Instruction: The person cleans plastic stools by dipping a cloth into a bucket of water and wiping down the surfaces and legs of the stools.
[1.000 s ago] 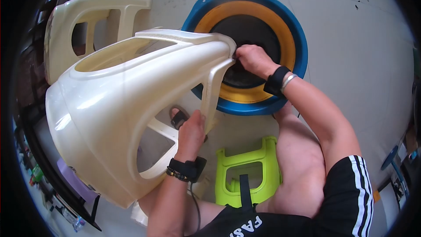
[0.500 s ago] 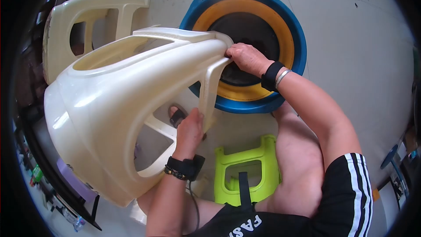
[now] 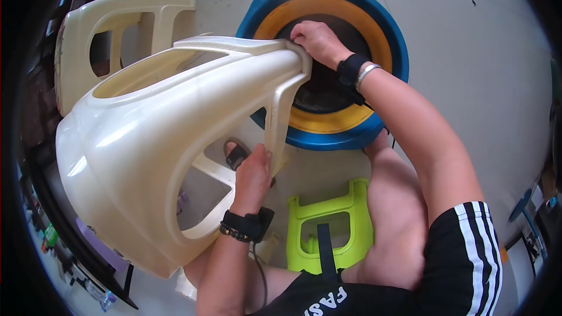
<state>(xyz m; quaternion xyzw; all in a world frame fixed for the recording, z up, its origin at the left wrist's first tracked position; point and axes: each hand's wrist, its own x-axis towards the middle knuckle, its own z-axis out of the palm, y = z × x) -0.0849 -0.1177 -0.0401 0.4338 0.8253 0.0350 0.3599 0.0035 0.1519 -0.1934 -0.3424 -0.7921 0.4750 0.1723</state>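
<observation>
A large cream plastic stool (image 3: 158,123) is tipped on its side across the left of the view, its leg ends pointing at the tub. My left hand (image 3: 253,177) is closed around a lower leg of the stool. My right hand (image 3: 319,42) has its fingers curled against the stool's upper leg end, above the tub; whatever lies under those fingertips is hidden. Beneath that hand stands a round tub (image 3: 400,70) with a blue rim, an orange inner wall and a dark bottom.
A second cream stool (image 3: 70,52) lies at the upper left. Between my legs is a small lime-green stool (image 3: 361,222). A sandalled foot (image 3: 235,153) shows through the cream stool's opening. Dark furniture (image 3: 44,193) edges the left side, and a blue round object (image 3: 520,205) stands far right.
My right hand has moved up and slightly left along the stool's leg end, from its lower corner to its upper edge. My left hand keeps its hold, and the stool has barely shifted.
</observation>
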